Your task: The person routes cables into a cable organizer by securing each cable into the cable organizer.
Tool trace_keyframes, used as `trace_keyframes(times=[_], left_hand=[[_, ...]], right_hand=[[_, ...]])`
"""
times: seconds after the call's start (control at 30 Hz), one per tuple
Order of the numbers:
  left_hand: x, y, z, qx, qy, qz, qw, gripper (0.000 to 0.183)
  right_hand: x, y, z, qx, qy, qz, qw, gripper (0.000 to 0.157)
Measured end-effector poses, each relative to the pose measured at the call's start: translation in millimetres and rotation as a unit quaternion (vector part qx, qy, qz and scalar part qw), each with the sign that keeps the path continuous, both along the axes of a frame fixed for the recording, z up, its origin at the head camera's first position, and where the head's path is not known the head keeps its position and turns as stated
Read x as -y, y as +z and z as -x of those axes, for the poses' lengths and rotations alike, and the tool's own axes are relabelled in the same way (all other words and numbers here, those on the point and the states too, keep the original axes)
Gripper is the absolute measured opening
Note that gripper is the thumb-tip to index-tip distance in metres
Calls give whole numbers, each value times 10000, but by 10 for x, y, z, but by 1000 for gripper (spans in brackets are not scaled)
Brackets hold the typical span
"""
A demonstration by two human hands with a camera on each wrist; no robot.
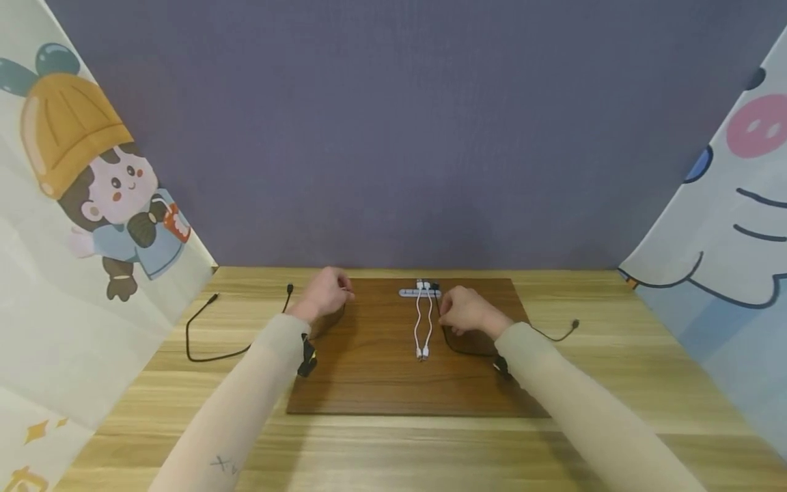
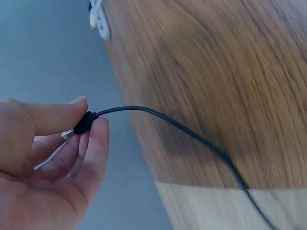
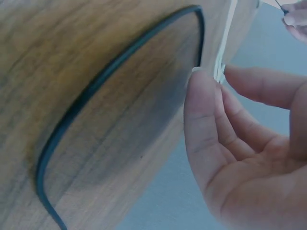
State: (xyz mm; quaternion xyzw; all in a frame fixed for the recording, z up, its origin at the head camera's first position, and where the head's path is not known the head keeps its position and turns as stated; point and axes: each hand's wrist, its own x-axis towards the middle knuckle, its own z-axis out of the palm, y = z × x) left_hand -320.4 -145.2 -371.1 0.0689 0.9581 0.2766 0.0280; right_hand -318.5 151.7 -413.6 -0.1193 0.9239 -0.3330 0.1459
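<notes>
My left hand (image 1: 324, 292) is over the left part of the brown board, pinching the black plug (image 2: 85, 122) of a black cable (image 2: 184, 128) between thumb and fingers. The plug's metal end points back into the palm, and its cable runs down over the board's edge. My right hand (image 1: 468, 311) is just right of a pale cable holder strip (image 1: 408, 293), fingers bent loosely, with a gap between thumb and forefinger. A second black cable (image 3: 91, 91) passes behind the forefinger and bows across the board. Two white cables (image 1: 417, 322) hang from the strip towards me.
The dark brown board (image 1: 369, 389) lies on a light wood table (image 1: 344, 451). Left, a black cable (image 1: 187, 338) loops on the table, and a black plug (image 1: 290, 288) lies near the hand. Another plug (image 1: 575, 323) lies right. A grey-blue partition (image 1: 393, 137) stands behind.
</notes>
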Motion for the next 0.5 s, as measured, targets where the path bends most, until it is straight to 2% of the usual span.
trace_keyframes(times=[0.13, 0.3, 0.5], left_hand=[[-94, 11, -2, -59, -134, -48, 9999, 9], [-244, 12, 10, -78, -171, -30, 9998, 17], [-380, 36, -16, 1, -314, -218, 9993, 22]], right_hand=[[5, 35, 15, -146, 4, 151, 9998, 7], [84, 33, -7, -387, 72, 283, 9988, 6], [201, 31, -49, -356, 168, 375, 9985, 6]])
